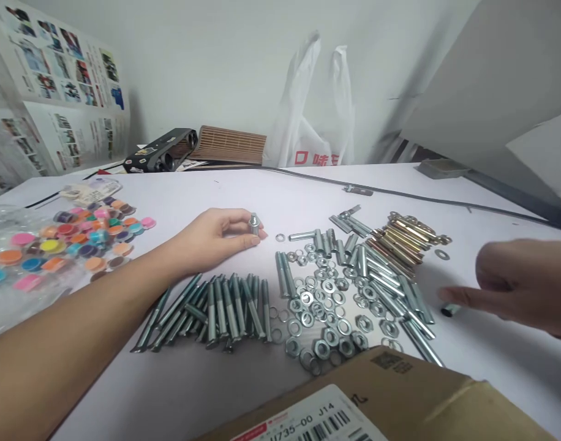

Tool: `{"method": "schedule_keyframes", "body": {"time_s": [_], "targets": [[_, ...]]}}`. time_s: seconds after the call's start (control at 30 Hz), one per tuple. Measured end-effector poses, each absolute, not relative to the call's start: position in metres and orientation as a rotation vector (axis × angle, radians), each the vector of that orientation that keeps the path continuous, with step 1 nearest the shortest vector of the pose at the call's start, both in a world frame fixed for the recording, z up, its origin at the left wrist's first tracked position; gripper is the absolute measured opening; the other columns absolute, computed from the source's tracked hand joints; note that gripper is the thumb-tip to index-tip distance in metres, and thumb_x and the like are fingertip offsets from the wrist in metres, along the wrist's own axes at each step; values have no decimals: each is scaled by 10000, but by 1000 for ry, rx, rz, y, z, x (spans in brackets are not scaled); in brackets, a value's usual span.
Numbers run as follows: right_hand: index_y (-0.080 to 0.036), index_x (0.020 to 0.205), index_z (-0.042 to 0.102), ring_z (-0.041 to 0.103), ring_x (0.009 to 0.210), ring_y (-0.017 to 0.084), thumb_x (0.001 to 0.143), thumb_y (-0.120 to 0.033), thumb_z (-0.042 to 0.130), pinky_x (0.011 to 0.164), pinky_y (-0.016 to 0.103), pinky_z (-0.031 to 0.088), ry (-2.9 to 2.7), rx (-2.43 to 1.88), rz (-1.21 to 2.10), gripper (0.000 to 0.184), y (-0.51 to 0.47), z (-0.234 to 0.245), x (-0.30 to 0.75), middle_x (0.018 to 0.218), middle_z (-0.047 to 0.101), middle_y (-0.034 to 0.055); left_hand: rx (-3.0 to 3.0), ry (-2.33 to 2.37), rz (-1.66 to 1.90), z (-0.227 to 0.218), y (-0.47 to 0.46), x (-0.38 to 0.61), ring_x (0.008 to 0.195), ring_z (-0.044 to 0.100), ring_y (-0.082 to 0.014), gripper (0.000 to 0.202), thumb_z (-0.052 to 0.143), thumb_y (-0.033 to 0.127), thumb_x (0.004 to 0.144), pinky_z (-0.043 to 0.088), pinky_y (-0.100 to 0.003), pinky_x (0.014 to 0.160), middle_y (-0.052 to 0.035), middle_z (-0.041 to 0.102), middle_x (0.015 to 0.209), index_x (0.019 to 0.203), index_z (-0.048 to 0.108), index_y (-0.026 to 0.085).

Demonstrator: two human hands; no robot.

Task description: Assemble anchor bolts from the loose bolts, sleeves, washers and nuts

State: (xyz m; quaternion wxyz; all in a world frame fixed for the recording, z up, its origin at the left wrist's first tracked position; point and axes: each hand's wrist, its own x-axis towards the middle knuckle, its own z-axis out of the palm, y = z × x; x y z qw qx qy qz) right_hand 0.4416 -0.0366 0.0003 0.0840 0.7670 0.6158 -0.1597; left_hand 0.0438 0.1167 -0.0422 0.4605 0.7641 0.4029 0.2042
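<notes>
My left hand (pixel 218 236) rests on the white table (pixel 179 380) and pinches a short bolt with a nut (pixel 253 223) between thumb and fingertips, held upright. My right hand (pixel 523 285) hovers at the right with its index finger stretched toward a small metal sleeve (pixel 450 310) on the table; nothing shows in its grip. Between the hands lie a row of long zinc bolts (pixel 220 309), a heap of nuts and washers (pixel 324 309), grey sleeves (pixel 381 275) and brass-coloured anchor bolts (pixel 406 236).
A cardboard box with a barcode label (pixel 381 398) sits at the near edge. Bags of coloured round caps (pixel 69 242) lie at the left. A black cable (pixel 400 195), a white plastic bag (pixel 315 122), a black device (pixel 163 152) and posters (pixel 64 92) line the back.
</notes>
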Motion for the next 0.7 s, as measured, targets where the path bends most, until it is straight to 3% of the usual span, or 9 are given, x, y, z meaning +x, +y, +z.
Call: {"method": "schedule_keyframes", "body": {"time_s": [0.07, 0.13, 0.27, 0.47, 0.6, 0.7], "targets": [[-218, 504, 535, 483, 376, 190, 779, -718, 628, 395, 322, 292, 1583, 2270, -581, 578, -53, -12, 444, 459, 541, 119, 1875, 1021, 509, -41, 116, 46, 1097, 672, -147, 332, 694, 460, 800, 513, -314, 1076, -44, 730, 1122, 1019, 685, 211], [-238, 522, 493, 501, 437, 207, 847, -699, 542, 476, 381, 363, 1556, 2382, -743, 566, -61, -15, 432, 538, 587, 133, 1873, 1056, 504, -39, 115, 47, 1073, 675, -139, 320, 701, 450, 797, 516, -303, 1076, -40, 732, 1117, 1003, 687, 205], [-208, 500, 425, 350, 424, 158, 857, -686, 517, 496, 386, 281, 1616, 2462, -904, 604, -58, -5, 405, 516, 510, 126, 1869, 1100, 479, -34, 112, 48, 1054, 675, -123, 300, 704, 455, 795, 524, -277, 1061, -15, 735, 1108, 985, 692, 222], [-173, 622, 434, 353, 501, 131, 947, -621, 401, 472, 318, 296, 1873, 2236, -891, 554, -27, 16, 376, 595, 445, 72, 1865, 1069, 456, -36, 112, 45, 1066, 671, -103, 313, 686, 485, 805, 519, -241, 1052, 4, 736, 1106, 996, 682, 237], [-171, 629, 361, 266, 515, 116, 920, -649, 418, 472, 305, 252, 2072, 2009, -753, 562, 9, 23, 340, 583, 331, 10, 1861, 1057, 462, -36, 113, 45, 1066, 667, -102, 310, 684, 476, 810, 509, -251, 1068, -4, 732, 1115, 999, 682, 230], [-174, 607, 400, 305, 492, 114, 884, -665, 447, 484, 307, 268, 2067, 2047, -536, 566, 36, 28, 324, 550, 368, 3, 1864, 1055, 448, -37, 114, 45, 1084, 665, -117, 327, 682, 490, 807, 498, -287, 1091, -7, 729, 1128, 1008, 678, 232]]}}
